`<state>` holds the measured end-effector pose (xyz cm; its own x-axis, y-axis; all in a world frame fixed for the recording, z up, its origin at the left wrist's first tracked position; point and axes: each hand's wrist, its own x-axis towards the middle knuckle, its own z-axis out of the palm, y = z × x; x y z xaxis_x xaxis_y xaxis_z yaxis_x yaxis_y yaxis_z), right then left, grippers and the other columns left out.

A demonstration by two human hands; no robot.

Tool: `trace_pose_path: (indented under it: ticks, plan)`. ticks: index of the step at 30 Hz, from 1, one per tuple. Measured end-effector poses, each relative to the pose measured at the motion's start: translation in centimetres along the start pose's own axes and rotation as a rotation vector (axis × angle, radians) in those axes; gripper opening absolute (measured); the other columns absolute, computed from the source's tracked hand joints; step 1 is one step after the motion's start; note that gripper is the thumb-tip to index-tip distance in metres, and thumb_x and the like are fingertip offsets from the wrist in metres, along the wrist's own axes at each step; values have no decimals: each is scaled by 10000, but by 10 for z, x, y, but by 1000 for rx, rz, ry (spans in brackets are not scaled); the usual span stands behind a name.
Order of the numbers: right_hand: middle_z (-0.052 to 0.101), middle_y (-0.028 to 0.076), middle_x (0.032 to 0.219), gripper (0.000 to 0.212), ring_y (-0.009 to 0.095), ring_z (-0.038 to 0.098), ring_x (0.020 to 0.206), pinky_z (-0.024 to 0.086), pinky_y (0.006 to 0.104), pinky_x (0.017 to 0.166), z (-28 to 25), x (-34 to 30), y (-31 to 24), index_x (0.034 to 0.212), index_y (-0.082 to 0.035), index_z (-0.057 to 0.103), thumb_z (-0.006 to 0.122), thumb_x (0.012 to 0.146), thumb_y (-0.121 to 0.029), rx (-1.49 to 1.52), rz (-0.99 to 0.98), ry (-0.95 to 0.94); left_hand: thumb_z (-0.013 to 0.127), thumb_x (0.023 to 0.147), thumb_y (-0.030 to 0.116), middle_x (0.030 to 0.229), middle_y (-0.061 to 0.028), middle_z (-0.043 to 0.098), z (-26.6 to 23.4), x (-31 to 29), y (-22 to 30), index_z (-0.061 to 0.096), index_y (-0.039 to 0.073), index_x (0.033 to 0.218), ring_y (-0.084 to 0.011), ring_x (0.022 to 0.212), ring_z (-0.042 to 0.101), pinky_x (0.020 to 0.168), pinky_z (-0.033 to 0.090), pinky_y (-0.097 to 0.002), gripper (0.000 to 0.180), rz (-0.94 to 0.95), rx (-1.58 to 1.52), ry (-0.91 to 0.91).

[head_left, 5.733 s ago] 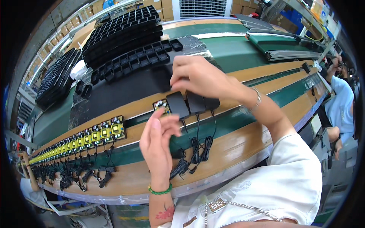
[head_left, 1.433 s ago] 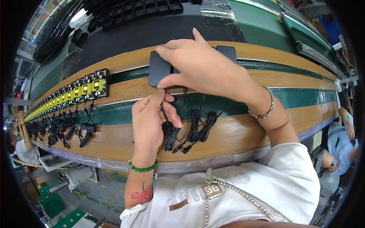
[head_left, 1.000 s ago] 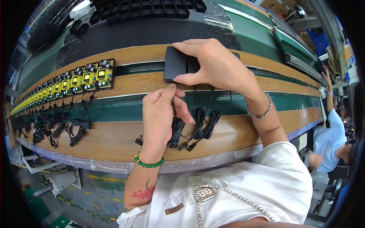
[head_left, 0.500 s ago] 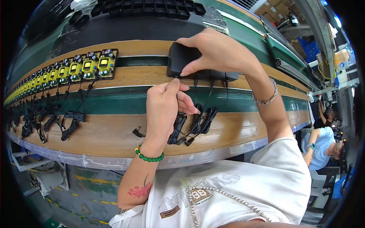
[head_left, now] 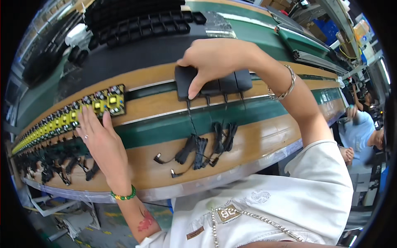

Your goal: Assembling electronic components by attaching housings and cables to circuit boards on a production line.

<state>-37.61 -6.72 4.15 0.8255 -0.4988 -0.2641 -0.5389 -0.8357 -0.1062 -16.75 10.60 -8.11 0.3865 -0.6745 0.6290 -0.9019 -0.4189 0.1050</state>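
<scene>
My right hand (head_left: 215,58) grips a black power adapter case (head_left: 182,84), thumb on its near side and fingers over the far edge. It stands at the left end of a short row of similar black cases (head_left: 242,80) on the wooden rail. Thin cords run from their near sides to bundled black cables (head_left: 201,153) with angled plugs. My left hand (head_left: 102,144) lies with fingers stretched over a long row of circuit boards with yellow transformers (head_left: 113,101). Its fingertips touch or hover over the boards; I cannot tell which.
Black plastic case shells (head_left: 153,27) sit in rows on a dark mat at the back. More bundled cables (head_left: 70,165) lie below the boards at left. The bench's front edge (head_left: 194,191) has a clear plastic covering. Another person (head_left: 357,132) sits at the far right.
My left hand has left the adapter's cord and moved left to the circuit boards, opening its fingers. My right hand stays on the adapter case. Another cable bundle now lies with the others.
</scene>
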Motion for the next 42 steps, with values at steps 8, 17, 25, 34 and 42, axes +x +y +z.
trace_pose_path:
  ticks: [8,17,25,34,42]
  plan:
    - [664,179,998,249,352,644,876,535,393,839,57,112,188,912,14,702,771,781,-186,-77,127,607,559,1009,179,1399,-219,542,5,0,-14,543,-80,1282,-381,1365,452,1178,316,-484,378,1,-206,10]
    - [636,196,1116,349,371,622,979,521,395,890,61,136,190,1043,-11,698,785,761,-196,-77,94,524,604,973,187,1381,-241,542,-15,-9,30,550,-72,1264,-363,1328,492,1187,314,-497,394,117,-266,-56]
    - [574,210,1231,604,347,622,1022,510,394,932,50,122,192,1298,9,570,768,778,-224,110,126,411,613,959,108,1309,-214,594,-22,-16,70,570,-64,1243,-343,1241,554,1114,401,-448,334,227,-511,-72]
    - [542,206,1350,789,325,620,1064,515,385,946,28,20,143,1434,4,430,760,747,-198,216,-86,652,570,934,-27,1062,-143,694,-44,-40,83,656,-31,1134,-250,821,635,744,529,-321,218,-28,-842,-131]
    - [602,142,1247,776,281,610,1073,499,355,958,43,-44,-2,1406,-55,483,817,708,-114,301,-420,769,372,1082,252,1117,-203,677,-55,-8,113,526,-86,1288,-272,1006,633,902,516,-403,425,-800,-2255,-662]
